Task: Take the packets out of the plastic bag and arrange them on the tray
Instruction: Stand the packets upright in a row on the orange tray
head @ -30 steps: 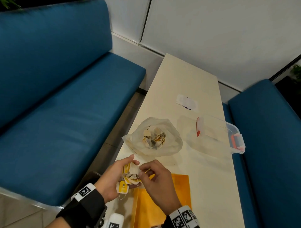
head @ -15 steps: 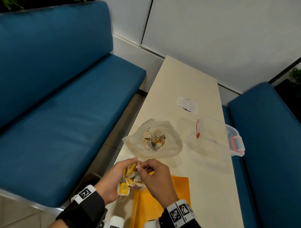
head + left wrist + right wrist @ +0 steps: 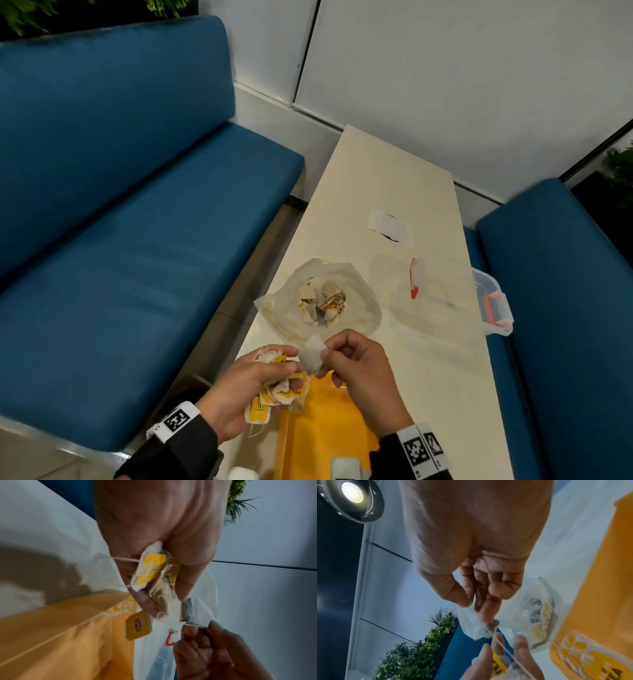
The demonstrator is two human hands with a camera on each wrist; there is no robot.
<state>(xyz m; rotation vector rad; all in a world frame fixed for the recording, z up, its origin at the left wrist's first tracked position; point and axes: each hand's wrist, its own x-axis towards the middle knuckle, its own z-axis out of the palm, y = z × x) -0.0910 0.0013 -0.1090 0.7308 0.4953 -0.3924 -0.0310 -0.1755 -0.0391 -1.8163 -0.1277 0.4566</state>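
Your left hand [image 3: 239,387] was curled around a crumpled bunch of white tea-bag packets with yellow paper tags [image 3: 279,387], thumb over the top and fingers closed beneath, so the bunch sat clamped in your palm at about 7 o'clock of the cream rectangular table [image 3: 387,178]. In the left wrist view the same bunch [image 3: 154,573] bulged out between thumb and fingers, with one yellow tag [image 3: 138,626] dangling on its thread below the fingertips.

Your right hand [image 3: 359,370] pinched a single white tea-bag packet [image 3: 311,353] between thumb and forefinger, the other fingers loosely curled and holding nothing. That packet stood roughly upright, its long axis running from 6 towards 12 o'clock with a slight lean to 11, its upper edge pointing at the bag beyond. It touched your left thumb tip, and a thin white thread [image 3: 505,650] ran taut from it down into the bunch.

The crinkled clear plastic bag [image 3: 363,308] lay open on the table just beyond both hands, at 12 o'clock from them, with more packets [image 3: 322,301] heaped inside. The flat orange-yellow tray [image 3: 325,438] lay beneath and nearer than your right hand, at 6 o'clock. A clear plastic storage box with red clips [image 3: 479,294] sat at 2 o'clock from your hands.
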